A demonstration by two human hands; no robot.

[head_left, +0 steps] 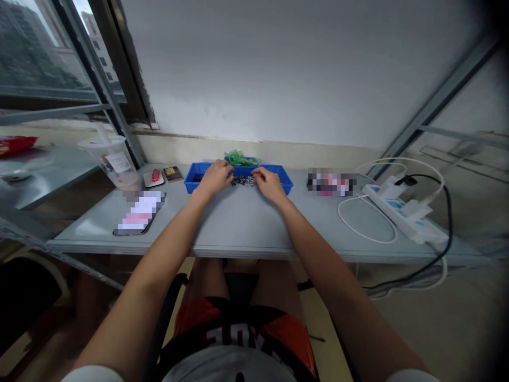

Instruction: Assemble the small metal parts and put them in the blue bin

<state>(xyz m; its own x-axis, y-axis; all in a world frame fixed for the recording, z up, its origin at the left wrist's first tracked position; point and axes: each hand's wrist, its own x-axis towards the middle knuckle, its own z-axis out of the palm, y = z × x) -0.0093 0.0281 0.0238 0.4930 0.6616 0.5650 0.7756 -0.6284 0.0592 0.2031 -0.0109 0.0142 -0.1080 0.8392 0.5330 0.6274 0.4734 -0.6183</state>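
Both hands are at the blue plastic trays along the back of the desk. My left hand (217, 176) reaches over the left blue tray (192, 171), its fingers bent and drawn together. Opposite it, my right hand (269, 183) is in front of the right blue tray (285, 178), with thumb and fingertips pinched. Anything between the fingers of either hand is too small to make out. A pile of small black and silvery pieces (244, 181) lies between the hands. Behind it, green pieces that look like plastic (238, 157) fill another blue tray.
On the left are a phone (139, 213), a lidded plastic cup (117, 164), a small white dish with a red packet (155, 175) and a dark small box (173, 174). A blurred-out object (332, 183), a power strip (405, 215) and loose cables occupy the right.
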